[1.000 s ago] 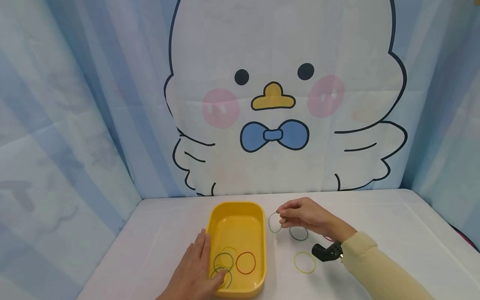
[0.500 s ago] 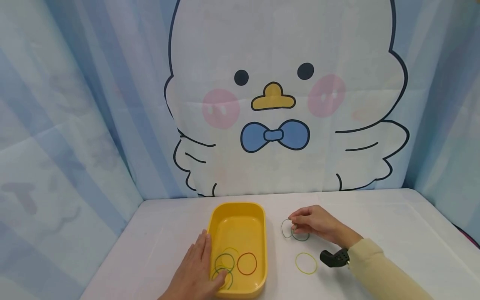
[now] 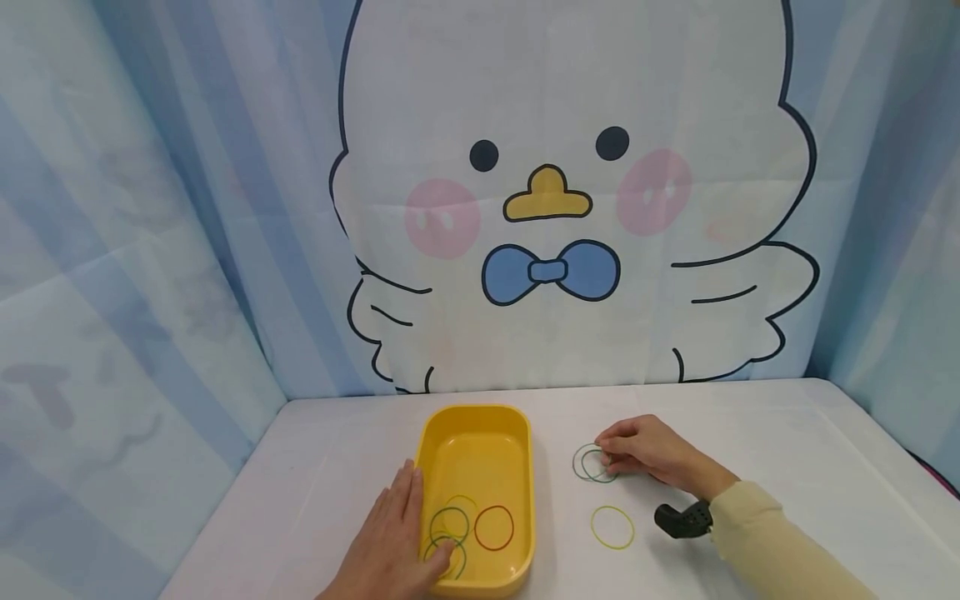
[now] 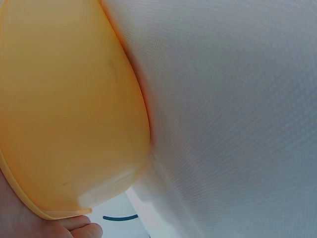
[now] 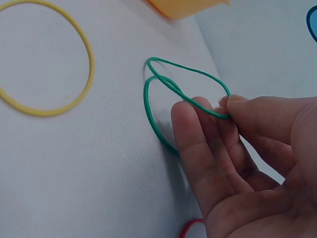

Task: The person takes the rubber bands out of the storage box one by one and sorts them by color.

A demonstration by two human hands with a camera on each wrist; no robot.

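Observation:
My right hand (image 3: 606, 457) pinches a green rubber band (image 3: 575, 461) between thumb and forefinger, low over the white table. In the right wrist view the pinch (image 5: 225, 106) is plain, and the held green band (image 5: 188, 69) overlaps a second green band (image 5: 148, 109) lying flat. My left hand (image 3: 401, 533) rests with straight fingers against the left side of a yellow tray (image 3: 472, 417), its thumb over the rim on a green band inside. The tray also holds a red band (image 3: 476, 527) and a pale yellow one. The left wrist view shows only the tray wall (image 4: 64, 109).
A yellow band (image 3: 592, 527) lies on the table in front of my right hand, also the yellow band (image 5: 89, 64) in the wrist view. Part of a red band (image 5: 190, 225) peeks from under my palm. A printed curtain backdrop (image 3: 547, 208) closes off the back and sides.
My right hand has carried the green band to the right, away from the tray, and lowered it onto the second green band. The left hand and tray have stayed still.

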